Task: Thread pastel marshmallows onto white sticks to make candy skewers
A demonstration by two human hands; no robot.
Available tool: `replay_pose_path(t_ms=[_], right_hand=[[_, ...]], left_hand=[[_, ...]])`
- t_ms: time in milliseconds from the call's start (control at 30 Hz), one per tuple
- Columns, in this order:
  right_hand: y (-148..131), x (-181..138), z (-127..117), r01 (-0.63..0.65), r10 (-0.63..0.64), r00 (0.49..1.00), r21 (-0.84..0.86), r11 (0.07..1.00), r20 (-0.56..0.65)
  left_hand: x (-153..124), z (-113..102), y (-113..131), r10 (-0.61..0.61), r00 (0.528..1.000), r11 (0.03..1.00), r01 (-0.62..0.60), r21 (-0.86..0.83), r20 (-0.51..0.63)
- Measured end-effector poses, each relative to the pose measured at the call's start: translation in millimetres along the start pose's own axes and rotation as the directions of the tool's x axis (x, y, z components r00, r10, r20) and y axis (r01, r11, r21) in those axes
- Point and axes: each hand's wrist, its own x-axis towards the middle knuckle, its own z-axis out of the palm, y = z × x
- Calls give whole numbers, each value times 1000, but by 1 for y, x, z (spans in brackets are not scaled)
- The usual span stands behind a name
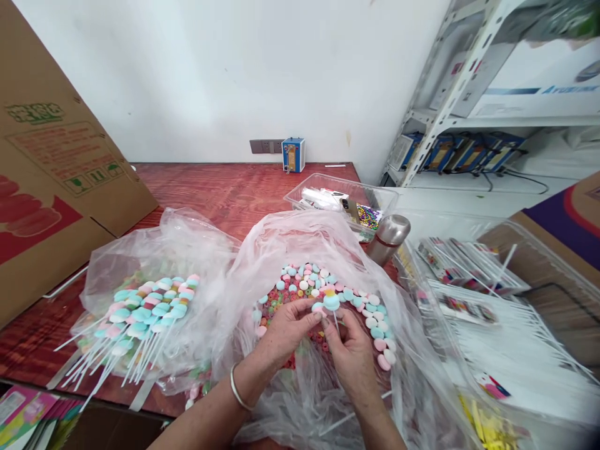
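My right hand (352, 351) pinches a thin white stick that carries a light blue marshmallow (331, 302) with a yellow piece above it. Close beside it, the closed fingers of my left hand (291, 326) hold a pink and blue marshmallow (317, 308). Both hands are over an open clear plastic bag (285, 231). Inside lie loose pink, white and blue marshmallows (377, 322) and small red, green and orange candy rings (276, 301). To the left, several finished-looking marshmallow skewers (152, 306) rest in a pile on another plastic bag (112, 256), sticks toward me.
A large cardboard box (60, 150) stands at the left. Behind the bag are a clear tray (300, 187) with a phone and packets, and a steel flask (389, 239). A bin at right holds many white sticks (506, 350). A small blue device (293, 155) sits by the wall.
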Motion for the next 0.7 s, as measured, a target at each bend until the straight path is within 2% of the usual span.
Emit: replay_pose_path(t_ms=[100,167,267,400,533,700], right_hand=[[1,-9,-3,-111,109,993,42,993,55],[5,-22,-4,-228,216,965,66,971,152],[8,-43,-3,-327,301,922,71,942,242],[0,-55,2,-425,376,879,127,896,294],[-9,-51,3,-458,402,872,176,871,281],[-13,-49,2,-527,449,839,253,811,306]], left_hand=[[6,-9,-4,-6,991,1000,2,-30,-130],[9,-14,-4,-3,977,997,-12,-71,-213],[11,-19,0,5,957,992,-42,-122,-290],[10,-18,3,-4,952,983,-53,-176,-306],[8,-16,1,-20,955,972,-51,-229,-297],[7,-15,-3,-4,956,977,-58,-203,-293]])
